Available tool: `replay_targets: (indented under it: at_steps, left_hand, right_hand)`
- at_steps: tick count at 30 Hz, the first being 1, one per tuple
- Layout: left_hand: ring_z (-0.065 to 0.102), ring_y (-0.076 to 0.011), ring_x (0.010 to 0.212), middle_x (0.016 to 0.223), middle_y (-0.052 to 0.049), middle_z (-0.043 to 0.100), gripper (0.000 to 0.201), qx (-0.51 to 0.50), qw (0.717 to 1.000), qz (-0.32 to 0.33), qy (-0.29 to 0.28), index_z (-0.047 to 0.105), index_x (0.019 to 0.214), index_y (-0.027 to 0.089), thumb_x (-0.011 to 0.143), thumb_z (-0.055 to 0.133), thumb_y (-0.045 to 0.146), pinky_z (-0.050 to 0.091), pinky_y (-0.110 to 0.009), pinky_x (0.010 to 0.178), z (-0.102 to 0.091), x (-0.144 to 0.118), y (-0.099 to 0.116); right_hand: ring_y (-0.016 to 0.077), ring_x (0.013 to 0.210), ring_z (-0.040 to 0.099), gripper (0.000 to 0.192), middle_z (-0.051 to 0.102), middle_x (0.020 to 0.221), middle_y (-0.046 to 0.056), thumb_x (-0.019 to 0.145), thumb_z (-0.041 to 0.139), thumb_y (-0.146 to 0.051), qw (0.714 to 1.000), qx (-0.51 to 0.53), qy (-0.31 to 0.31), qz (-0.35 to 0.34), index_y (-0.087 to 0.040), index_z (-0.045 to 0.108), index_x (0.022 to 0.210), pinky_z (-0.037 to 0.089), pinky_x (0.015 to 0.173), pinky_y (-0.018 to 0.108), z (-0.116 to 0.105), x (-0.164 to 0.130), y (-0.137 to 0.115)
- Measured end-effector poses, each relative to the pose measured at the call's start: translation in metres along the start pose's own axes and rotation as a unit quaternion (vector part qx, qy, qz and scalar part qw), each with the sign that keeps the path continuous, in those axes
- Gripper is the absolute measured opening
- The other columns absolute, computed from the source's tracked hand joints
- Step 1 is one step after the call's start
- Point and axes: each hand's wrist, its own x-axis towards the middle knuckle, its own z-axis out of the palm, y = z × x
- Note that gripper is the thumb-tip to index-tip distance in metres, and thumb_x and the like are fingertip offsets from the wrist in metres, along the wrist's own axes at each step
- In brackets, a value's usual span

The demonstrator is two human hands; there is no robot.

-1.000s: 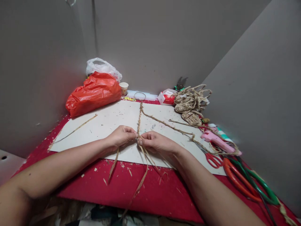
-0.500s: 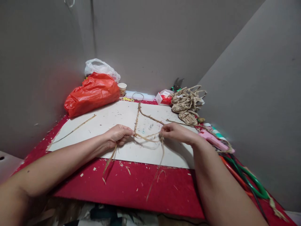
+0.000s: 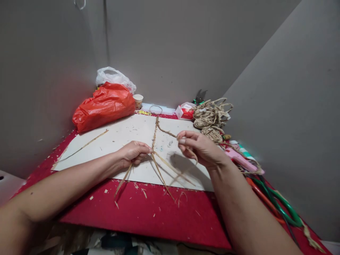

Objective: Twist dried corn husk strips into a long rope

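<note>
On the red worktop [image 3: 148, 216] lies a white board [image 3: 124, 134], and I work over it. At the far left sits a red bag [image 3: 103, 106], a white bag [image 3: 114, 76] behind it, a cup [image 3: 138, 101] just beside. Far right, a heap of woven cord [image 3: 211, 118]; nearer, a pink glue gun [image 3: 240, 158] and green-handled cutters [image 3: 278, 203]. My left hand [image 3: 134, 153] pinches the braid [image 3: 154, 132] at its near end, closed on it, loose strips [image 3: 162, 173] fanning toward me. My right hand [image 3: 200, 147] is raised above the board, fingers curled around one strip [image 3: 193, 154], thumb and forefinger close together.
</note>
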Motion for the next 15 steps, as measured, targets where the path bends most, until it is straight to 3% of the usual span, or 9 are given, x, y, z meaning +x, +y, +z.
replay_targets:
  at_steps: [6,15]
  left_hand:
    - [0.015,-0.0013,0.033,0.041,0.009,0.027,0.013,0.010,1.000,-0.004,0.005,0.052,0.067,0.015,0.071,0.064,0.019,0.003,-0.023,0.041,0.000,0.001,0.000]
    - [0.014,-0.0012,0.035,0.041,0.009,0.025,0.013,0.002,1.000,-0.006,-0.004,0.054,0.067,0.015,0.070,0.066,0.020,0.003,-0.022,0.041,-0.001,0.002,0.000]
  right_hand:
    - [0.0040,0.040,0.040,0.034,0.063,0.061,0.001,0.067,0.072,-0.037,0.991,-0.051,-0.116,0.048,-0.015,0.055,0.085,0.022,0.039,0.018,0.026,-0.003,0.012]
    - [0.0039,0.040,0.034,0.038,0.063,0.060,0.000,0.067,0.070,-0.042,0.988,-0.119,-0.088,0.046,-0.014,0.053,0.088,0.020,0.041,0.019,0.040,0.003,0.021]
